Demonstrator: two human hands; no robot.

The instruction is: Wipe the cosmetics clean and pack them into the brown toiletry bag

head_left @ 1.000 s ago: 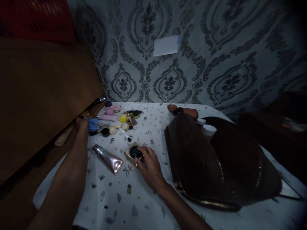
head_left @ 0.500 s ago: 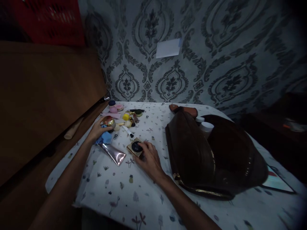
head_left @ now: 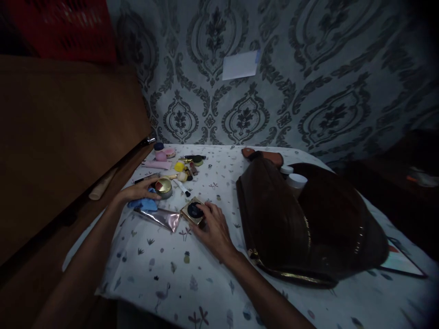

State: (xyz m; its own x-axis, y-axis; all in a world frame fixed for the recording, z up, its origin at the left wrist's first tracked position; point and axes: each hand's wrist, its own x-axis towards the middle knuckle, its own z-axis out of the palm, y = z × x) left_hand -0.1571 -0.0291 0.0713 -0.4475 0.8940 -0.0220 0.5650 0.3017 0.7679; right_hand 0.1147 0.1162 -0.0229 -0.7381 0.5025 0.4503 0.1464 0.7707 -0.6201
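Note:
My left hand [head_left: 139, 191] is closed round a round jar with a gold lid [head_left: 163, 186], at the left of the table. Under that hand lies a crumpled blue cloth [head_left: 144, 204]. A shiny pink-silver tube [head_left: 164, 218] rests just in front of the cloth. My right hand [head_left: 213, 225] grips a square gold compact [head_left: 192, 210] with a dark round centre, low over the tablecloth or on it. The tube's flat end comes close to the compact. Behind the jar lie a makeup brush [head_left: 181, 187] and a yellow-capped item [head_left: 179, 166].
A large brown leather bag [head_left: 274, 219] stands on the right, with white-lidded containers [head_left: 297, 181] in it. An orange-brown case [head_left: 270, 157] lies behind it. Pink cosmetics [head_left: 160, 156] sit at the back left. A wooden panel [head_left: 68, 137] borders the table's left side.
My left hand has brought the gold-lidded jar forward and slightly right. The blue cloth has flattened and shifted left, and the tube has turned, its end nearer the compact. My right hand stays put.

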